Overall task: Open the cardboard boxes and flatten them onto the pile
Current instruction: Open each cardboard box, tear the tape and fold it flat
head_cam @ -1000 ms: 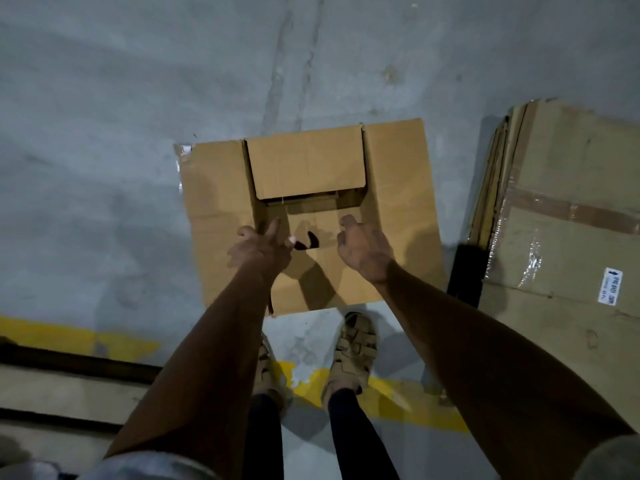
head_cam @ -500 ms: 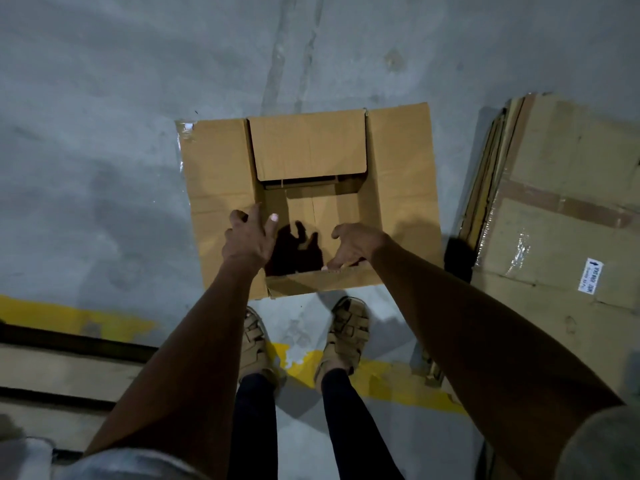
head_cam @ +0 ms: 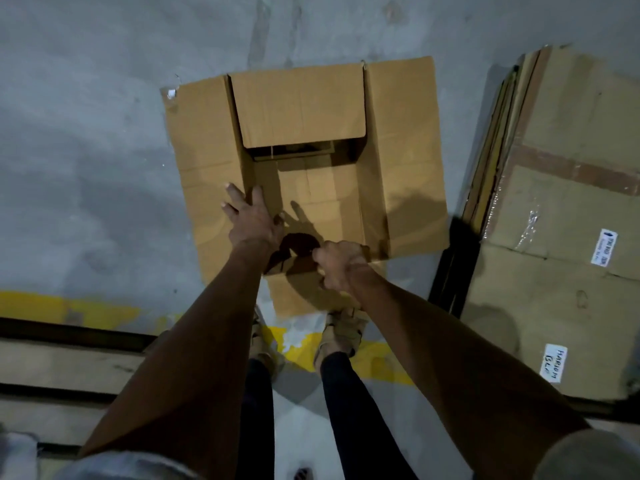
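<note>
Box point(head_cam: 311, 174) sits open on the gray floor point(head_cam: 86, 150), beside our flat pile point(head_cam: 561, 202) | left hand point(head_cam: 251, 220), fingers straight, presses the side flap to hold it down | right hand point(head_cam: 337, 266) grips the near flap, we think to fold it out

We see a tan cardboard box point(head_cam: 304, 157) on grey floor point(head_cam: 86, 133), a yellow stripe point(head_cam: 69, 306) at eight o'clock.

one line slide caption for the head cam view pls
Left hand presses the open cardboard box's side flap while right hand grips its near flap, beside the flattened pile.
</note>
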A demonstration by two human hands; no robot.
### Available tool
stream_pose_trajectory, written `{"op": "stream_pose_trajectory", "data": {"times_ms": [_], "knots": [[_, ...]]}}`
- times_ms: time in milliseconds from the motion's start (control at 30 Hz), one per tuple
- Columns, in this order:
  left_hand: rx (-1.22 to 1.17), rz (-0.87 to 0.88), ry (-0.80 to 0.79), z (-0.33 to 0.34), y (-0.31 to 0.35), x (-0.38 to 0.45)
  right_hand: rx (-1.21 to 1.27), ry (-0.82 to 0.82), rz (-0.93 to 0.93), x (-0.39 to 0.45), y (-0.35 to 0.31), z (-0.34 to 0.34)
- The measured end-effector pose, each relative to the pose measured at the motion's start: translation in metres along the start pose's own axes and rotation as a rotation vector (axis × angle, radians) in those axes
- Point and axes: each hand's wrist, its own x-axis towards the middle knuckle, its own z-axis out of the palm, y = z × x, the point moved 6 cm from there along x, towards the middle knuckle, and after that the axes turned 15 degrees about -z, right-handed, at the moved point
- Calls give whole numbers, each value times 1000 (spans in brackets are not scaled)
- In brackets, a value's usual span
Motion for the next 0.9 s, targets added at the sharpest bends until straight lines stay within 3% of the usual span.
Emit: {"op": "stream_pose_trajectory", "data": {"times_ms": [100,167,233,300,367,433,600,700,767,900], "knots": [[-16,3,42,0,1,2,-107,62,-12,2,-7,-4],[-11,0,74,-2,2,2,-77,-24,-11,6,-4,-7],[-3,6,99,-7,4,3,102,-145,-17,8,4,-15],[-20,19,123,-17,7,8,406,-154,18,13,15,-31],[-49,24,134,-32,13,14,463,-1,20,23,30,-63],[-102,27,161,-50,20,23,327,134,20,38,47,-94],[-275,107,207,-80,41,54,213,239,93,67,48,-126],[-342,57,175,-87,43,65,27,645,25,54,4,-137],[-333,33,143,-89,44,65,18,811,-11,51,-15,-148],[-332,29,122,-99,49,64,-58,791,12,71,-5,-189]]}}
